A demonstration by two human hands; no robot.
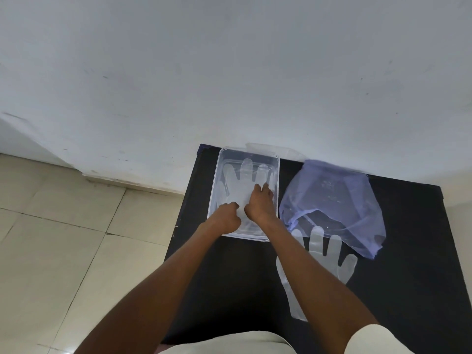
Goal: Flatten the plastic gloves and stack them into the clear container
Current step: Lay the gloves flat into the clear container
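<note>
A clear container (278, 164) stands at the far left of the black table. A translucent plastic glove (242, 178) lies flat inside it, fingers pointing to the wall. My left hand (228, 217) rests on the glove's cuff end with its fingers curled under. My right hand (260, 204) presses flat on the glove's palm, fingers spread. A second flat glove (325, 251) lies on the table to the right, partly under my right forearm.
A crumpled bluish plastic bag (332, 200) lies right of the container and covers the second glove's fingertips. The black table (408, 277) butts against a white wall (229, 72). Beige floor tiles (63, 238) are on the left.
</note>
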